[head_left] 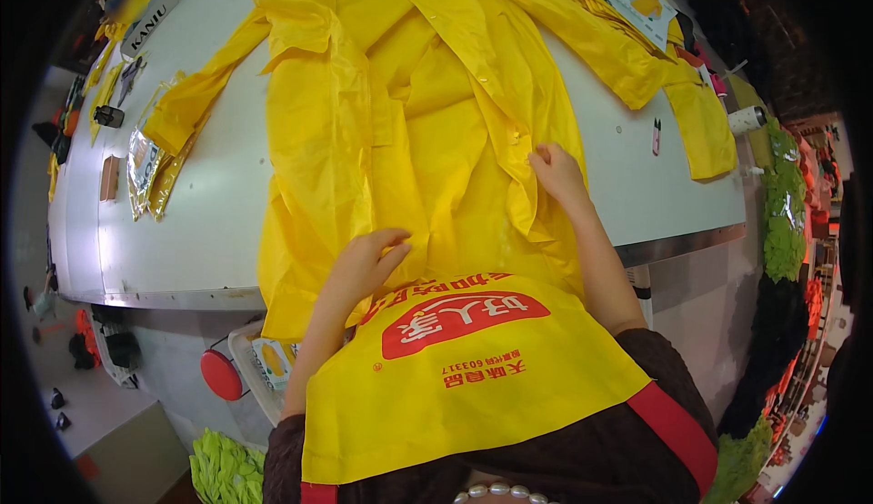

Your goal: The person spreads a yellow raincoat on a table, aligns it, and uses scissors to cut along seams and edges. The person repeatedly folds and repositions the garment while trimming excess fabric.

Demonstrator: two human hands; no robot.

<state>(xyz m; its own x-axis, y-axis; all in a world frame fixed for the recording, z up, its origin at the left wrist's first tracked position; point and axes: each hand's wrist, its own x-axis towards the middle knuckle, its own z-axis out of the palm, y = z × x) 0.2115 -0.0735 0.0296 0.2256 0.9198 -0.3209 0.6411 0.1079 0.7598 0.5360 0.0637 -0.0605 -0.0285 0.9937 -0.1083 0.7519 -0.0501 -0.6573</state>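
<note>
Lengthwise, a yellow raincoat runs away from the person across a pale bench, under and beyond both hands. The left hand, nearer the body, is over one front panel, thumb and forefinger parted; the right hand, farther up, meets the snap-studded opposite edge, its grip unclear.

I get bright light across the table, with white glare on its left side. Soft shadows mark the folds of the coat. Around the rim, straight edges bow and corners go black.
</note>
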